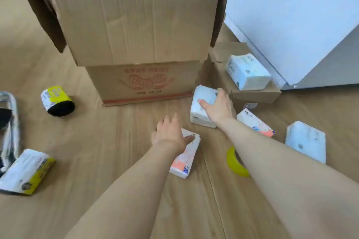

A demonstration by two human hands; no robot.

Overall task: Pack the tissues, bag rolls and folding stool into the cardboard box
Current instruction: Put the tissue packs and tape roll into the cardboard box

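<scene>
Gripping a blue-white tissue pack [198, 116]: right grip [217, 108] wraps it, thumb on the left face, fingers over the far edge. Pack sits on the wood floor [116, 141] just beside the cardboard box [136, 25] front right corner. Left grip [170, 134] lies on an orange-white tissue pack [186, 161] nearer the camera, thumb on top, fingers spread, not wrapped. Box flaps are open. Three more tissue packs [247, 72] [256, 124] [306, 140] lie right, one on a flat cardboard piece [256, 95]. Bag rolls [57, 101] [27, 171] and folding stool [11, 122] are left of the box. Yellow tape roll [236, 163] is partly behind the right forearm [272, 161].
</scene>
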